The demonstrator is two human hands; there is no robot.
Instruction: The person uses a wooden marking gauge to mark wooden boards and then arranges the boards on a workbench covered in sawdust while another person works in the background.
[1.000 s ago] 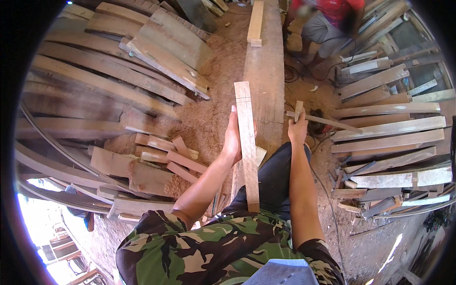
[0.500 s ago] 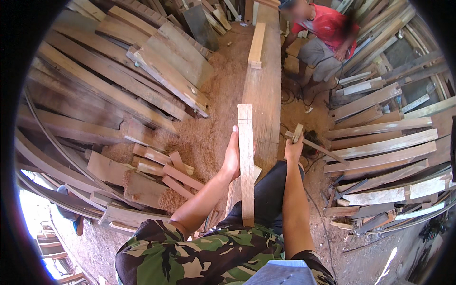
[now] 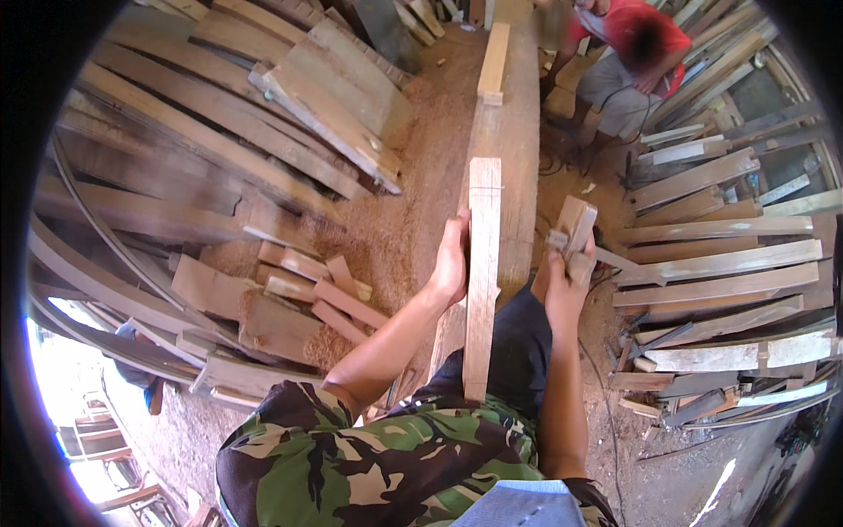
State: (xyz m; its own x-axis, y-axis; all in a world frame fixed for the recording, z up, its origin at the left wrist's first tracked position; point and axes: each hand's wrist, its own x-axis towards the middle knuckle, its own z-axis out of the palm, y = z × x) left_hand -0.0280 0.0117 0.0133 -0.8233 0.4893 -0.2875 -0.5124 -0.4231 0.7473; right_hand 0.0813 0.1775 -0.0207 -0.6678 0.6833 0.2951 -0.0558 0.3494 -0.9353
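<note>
A pale squared length of wood (image 3: 482,290) stands on end in front of me, its lower end against my lap and a pencil line across it near the top. My left hand (image 3: 452,263) grips its left side, with the fingers hidden behind the wood. To the right, apart from that piece, my right hand (image 3: 566,285) is closed around a wooden marking gauge (image 3: 577,226). The gauge's block points up and its thin beam sticks out to the right.
Under me runs a long plank (image 3: 505,176) bearing a short wooden block (image 3: 493,66). A person in a red shirt (image 3: 637,39) sits at the far right. Stacked boards (image 3: 219,132) fill the left, more timber (image 3: 720,268) the right. Offcuts (image 3: 342,307) lie in sawdust. A cable (image 3: 597,378) crosses the floor.
My right hand has raised the marking gauge and turned it, so its block shows larger. The upright wood has shifted slightly up and right in view, still in my left hand. The whole view has swung slightly.
</note>
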